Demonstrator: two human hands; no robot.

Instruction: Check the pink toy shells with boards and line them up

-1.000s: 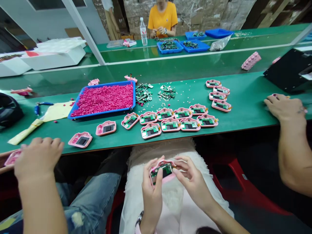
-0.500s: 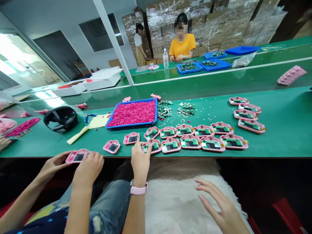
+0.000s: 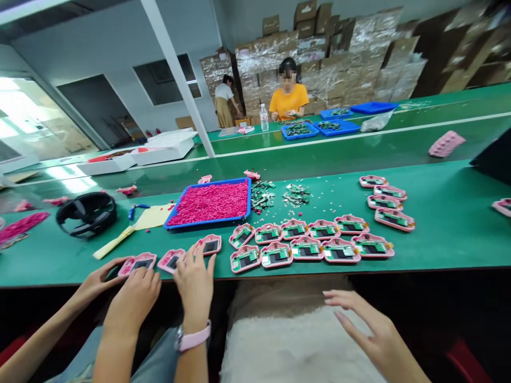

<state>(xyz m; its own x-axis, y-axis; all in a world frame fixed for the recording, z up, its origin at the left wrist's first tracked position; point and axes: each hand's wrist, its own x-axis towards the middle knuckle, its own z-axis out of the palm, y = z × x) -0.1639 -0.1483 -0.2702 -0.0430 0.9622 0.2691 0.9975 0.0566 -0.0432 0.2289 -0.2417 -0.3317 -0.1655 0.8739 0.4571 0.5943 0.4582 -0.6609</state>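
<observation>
Leftward, a white foam box (image 3: pixel 107 167) holds reddish items (image 3: pixel 98 158). Next, the left hand (image 3: pixel 195 282) lies over two pink plastic shells (image 3: pixel 212 246) with black squares; whether it grips one cannot be told. A blue plastic tray (image 3: pixel 249 201) is full of small magenta pieces (image 3: pixel 211 199). Behind stands a clear bottle (image 3: pixel 264 118), label unreadable, then blue trays (image 3: pixel 301 136) of green circuit boards (image 3: pixel 298 129). Board-filled pink shells (image 3: pixel 306 249) line the green surface (image 3: pixel 447 223); the right hand (image 3: pixel 361 324) hangs open.

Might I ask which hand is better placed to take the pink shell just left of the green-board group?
Probably the left hand: its fingers are right beside that pink shell, whereas the right hand hangs empty, short of the green table.
</observation>
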